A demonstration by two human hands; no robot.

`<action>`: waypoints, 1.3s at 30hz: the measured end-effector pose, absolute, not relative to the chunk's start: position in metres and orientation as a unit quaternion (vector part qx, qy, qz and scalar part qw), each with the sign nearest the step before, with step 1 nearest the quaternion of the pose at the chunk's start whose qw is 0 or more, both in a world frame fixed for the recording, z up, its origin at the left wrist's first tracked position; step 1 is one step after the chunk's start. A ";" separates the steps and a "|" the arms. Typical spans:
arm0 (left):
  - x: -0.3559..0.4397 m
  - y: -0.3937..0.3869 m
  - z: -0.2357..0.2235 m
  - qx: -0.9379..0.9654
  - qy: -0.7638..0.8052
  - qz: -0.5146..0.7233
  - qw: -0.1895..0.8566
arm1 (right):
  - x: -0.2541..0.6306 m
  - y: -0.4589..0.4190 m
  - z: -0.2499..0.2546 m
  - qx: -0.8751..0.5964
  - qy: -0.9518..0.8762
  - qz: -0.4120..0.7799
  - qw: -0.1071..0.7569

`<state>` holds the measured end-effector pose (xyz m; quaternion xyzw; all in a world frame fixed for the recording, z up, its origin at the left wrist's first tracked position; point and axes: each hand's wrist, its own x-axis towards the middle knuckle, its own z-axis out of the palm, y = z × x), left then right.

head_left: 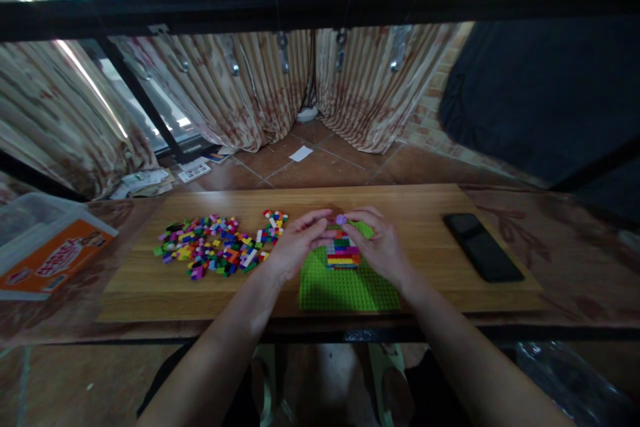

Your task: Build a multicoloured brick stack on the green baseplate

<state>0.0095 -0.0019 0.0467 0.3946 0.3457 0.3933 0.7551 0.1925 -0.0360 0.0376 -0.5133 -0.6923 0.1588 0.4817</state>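
Note:
A green studded baseplate [345, 290] lies on the wooden board in front of me. On it stands a block of stacked toy bricks [343, 257] in several colours, partly hidden by my hands. Over the far side of that stack, my right hand [377, 243] pinches a small purple toy brick [341, 219] between thumb and fingers. Close by on the left is my left hand [301, 240], its fingers bent toward the stack with the thumb near the fingertips. Whether anything is in the left fingers is too small to make out.
Loose toy bricks [215, 247] are spread over the left of the wooden board [425, 213]. A black phone [483, 247] lies to the right. A clear plastic box with an orange label [55, 257] stands at far left. A dark bar [320, 7] crosses above the board.

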 end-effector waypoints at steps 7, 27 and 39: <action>0.006 0.013 0.032 0.594 0.458 0.412 0.516 | 0.224 -0.039 0.041 -0.547 -0.742 0.183 0.341; 0.018 -0.005 0.024 0.872 0.331 0.265 0.244 | 0.209 -0.033 0.028 -0.557 -0.732 0.213 0.331; 0.023 -0.012 0.015 0.883 0.374 0.230 0.168 | 0.210 -0.028 0.020 -0.567 -0.683 0.286 0.361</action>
